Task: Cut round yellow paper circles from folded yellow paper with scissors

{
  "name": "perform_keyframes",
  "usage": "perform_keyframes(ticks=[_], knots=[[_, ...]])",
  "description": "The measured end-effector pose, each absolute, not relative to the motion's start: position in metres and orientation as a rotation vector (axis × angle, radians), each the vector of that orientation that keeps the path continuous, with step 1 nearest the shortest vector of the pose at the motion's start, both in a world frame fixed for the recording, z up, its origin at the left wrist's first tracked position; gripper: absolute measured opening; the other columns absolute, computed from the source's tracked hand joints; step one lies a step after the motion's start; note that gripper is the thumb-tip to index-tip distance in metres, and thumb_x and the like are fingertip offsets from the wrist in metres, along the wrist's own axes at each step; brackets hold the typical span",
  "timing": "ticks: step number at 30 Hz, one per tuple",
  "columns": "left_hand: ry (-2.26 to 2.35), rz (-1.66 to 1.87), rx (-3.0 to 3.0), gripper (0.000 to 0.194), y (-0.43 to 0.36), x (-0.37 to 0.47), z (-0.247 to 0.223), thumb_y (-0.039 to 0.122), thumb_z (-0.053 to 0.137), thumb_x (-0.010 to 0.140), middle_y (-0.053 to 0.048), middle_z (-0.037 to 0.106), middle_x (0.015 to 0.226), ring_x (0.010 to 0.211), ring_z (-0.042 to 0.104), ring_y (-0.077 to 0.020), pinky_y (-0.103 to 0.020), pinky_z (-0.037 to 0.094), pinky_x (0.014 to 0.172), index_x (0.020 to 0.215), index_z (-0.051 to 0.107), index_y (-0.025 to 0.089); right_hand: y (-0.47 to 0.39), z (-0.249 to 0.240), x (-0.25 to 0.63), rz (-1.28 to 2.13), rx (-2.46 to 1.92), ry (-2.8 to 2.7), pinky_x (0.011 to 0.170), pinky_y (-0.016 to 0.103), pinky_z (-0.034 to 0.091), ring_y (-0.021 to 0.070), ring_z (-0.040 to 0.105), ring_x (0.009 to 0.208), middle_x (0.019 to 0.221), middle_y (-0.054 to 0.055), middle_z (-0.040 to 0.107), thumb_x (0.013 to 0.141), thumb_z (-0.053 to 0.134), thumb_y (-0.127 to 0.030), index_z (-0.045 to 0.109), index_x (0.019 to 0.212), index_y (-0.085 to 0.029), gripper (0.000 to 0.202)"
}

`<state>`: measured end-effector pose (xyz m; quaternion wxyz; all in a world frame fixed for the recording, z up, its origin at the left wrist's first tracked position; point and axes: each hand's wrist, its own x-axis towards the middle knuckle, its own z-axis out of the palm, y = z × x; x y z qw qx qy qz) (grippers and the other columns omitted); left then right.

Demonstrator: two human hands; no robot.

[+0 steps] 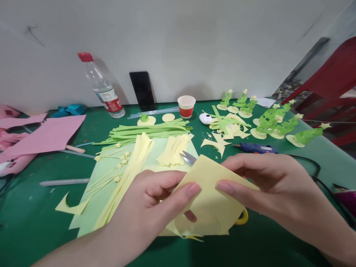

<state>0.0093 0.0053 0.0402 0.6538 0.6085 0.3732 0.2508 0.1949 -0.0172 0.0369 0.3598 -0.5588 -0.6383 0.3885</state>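
Note:
A piece of pale yellow paper [214, 202] is held up between both hands, its thumbs-side face toward me. My left hand [155, 204] pinches its left edge, thumb on the front and fingers behind. On the right, my right hand [267, 189] grips the paper the same way, thumb pressed flat on it. Behind the sheet lie scissors; their blades [189, 158] and part of a yellow handle [242, 217] show, the rest is hidden. Yellow paper strips [130, 174] and a stack of shorter yellow pieces [174, 150] lie beyond my hands on light green paper [97, 185].
Green strips [144, 131], a paper cup [186, 106], a phone [142, 91] and a bottle [105, 89] are along the wall. Several green paper trees [274, 122] stand at right, near a blue glue gun [257, 148] and its cable. Pink paper [47, 134] lies left.

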Motion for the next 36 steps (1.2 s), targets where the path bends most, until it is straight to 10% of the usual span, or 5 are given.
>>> perform_keyframes(ticks=[12, 36], knots=[[0.85, 0.558, 1.413, 0.022, 0.007, 0.006, 0.042, 0.028, 0.053, 0.082, 0.003, 0.063, 0.063, 0.057, 0.058, -0.0092, -0.011, 0.045, 0.049, 0.066, 0.066, 0.019, -0.014, 0.044, 0.191, 1.051, -1.218, -1.586, 0.035, 0.01, 0.038, 0.0058, 0.052, 0.045, 0.053, -0.006, 0.06, 0.07, 0.065, -0.021, 0.062, 0.062, -0.022, 0.008], [0.692, 0.537, 1.162, 0.025, 0.006, 0.008, 0.048, 0.017, 0.048, 0.087, 0.0, 0.07, 0.08, 0.065, 0.062, -0.0078, -0.012, 0.052, 0.062, 0.086, 0.072, 0.022, -0.012, 0.047, 0.198, 1.0, -1.301, -1.551, 0.041, 0.014, 0.041, 0.0098, 0.053, 0.052, 0.061, -0.004, 0.061, 0.071, 0.063, -0.023, 0.063, 0.065, -0.023, 0.006]])
